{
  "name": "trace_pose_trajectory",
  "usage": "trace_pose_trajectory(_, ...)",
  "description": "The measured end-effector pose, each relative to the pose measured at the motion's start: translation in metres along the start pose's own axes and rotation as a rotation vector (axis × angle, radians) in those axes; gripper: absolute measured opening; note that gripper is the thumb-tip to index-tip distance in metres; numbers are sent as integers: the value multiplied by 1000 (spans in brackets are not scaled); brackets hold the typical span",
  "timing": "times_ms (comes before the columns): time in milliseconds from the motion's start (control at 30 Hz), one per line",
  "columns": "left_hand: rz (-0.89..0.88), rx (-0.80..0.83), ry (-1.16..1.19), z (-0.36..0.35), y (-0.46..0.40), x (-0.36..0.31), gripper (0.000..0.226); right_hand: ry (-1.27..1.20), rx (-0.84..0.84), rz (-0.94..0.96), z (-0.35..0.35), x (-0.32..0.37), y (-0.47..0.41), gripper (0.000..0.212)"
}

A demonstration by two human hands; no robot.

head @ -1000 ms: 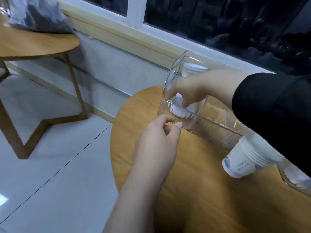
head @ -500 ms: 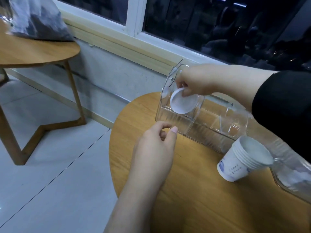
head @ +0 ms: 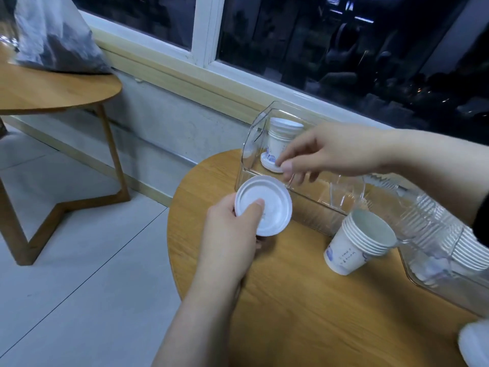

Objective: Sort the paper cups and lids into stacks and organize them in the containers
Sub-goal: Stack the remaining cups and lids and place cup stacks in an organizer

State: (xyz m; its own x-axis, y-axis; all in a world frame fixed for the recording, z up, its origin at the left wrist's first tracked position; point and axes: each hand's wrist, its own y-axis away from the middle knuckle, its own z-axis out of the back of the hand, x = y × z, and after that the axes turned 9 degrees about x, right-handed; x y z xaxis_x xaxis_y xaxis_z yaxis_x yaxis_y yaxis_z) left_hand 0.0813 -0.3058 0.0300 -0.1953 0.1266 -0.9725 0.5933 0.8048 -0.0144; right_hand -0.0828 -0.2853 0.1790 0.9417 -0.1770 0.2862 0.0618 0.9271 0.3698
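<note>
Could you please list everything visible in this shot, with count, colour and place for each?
lid: one, white, held in front of the clear container.
clear container: one, transparent, at the round table's far edge.
cup stack: one, white with blue print, upright inside that container, beside a small white lid.
tilted cup stack: one, white, on the table, leaning rightwards.
second clear container: one, transparent, right edge, holding nested cups.
round table: one, wooden, under everything.
side table: one, wooden, upper left, carrying a plastic bag.
window: dark, behind.
left hand: pinches the lid.
right hand: over the container; its grip is unclear.
</note>
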Motion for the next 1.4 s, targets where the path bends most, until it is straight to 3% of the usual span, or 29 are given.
trace_pose_trajectory(100, 38, -39, -16, 3, -5, 8, 12, 302, -318, -156, 17, -32, -20, 25)
trace_pose_trajectory(167, 50, -55, -14, 4, -9, 11, 14, 368, -415, -214, 26, -48, -37, 33)
trace_pose_trajectory(400, 68, -66, -18, 6, -14, 11, 14, 496, -359, -321, 37, -73, -103, 54)
trace_pose_trajectory(467, 79, -60, -18, 7, -14, 10, 14, 543, -314, -333, 34, -78, -115, 43)
trace_pose_trajectory(533, 84, -60, -13, 7, -15, 10, 14, 584, -323, -330, 31, -82, -122, 14)
trace_pose_trajectory(567, 86, -62, -6, 7, -16, 10, 14, 584, -336, -330, 30, -82, -124, 9)
trace_pose_trajectory(667, 98, -62, 16, 6, -19, 11, 14, 564, -385, -320, 31, -81, -122, 29)
trace_pose_trajectory(800, 104, -62, 94, 7, -18, 14, 16, 467, -488, -297, 33, -78, -109, 18)
trace_pose_trajectory(1000, 192, -37, 326, 7, -14, 8, 19, 400, -614, -21, 30, -38, -60, 25)
trace_pose_trajectory(1167, 246, -6, 527, 9, -3, -4, 29, 493, -449, 263, -6, 10, -14, 14)
trace_pose_trajectory(1233, 251, 14, 617, 11, 1, -10, 41, 550, -411, 378, -32, 17, -4, 24)
trace_pose_trajectory(1333, 251, 33, 717, 12, 6, -14, 56, 558, -287, 408, -62, 15, 6, 40)
trace_pose_trajectory(1400, 256, 58, 742, 12, 8, -15, 61, 580, -225, 381, -75, 9, 9, 37)
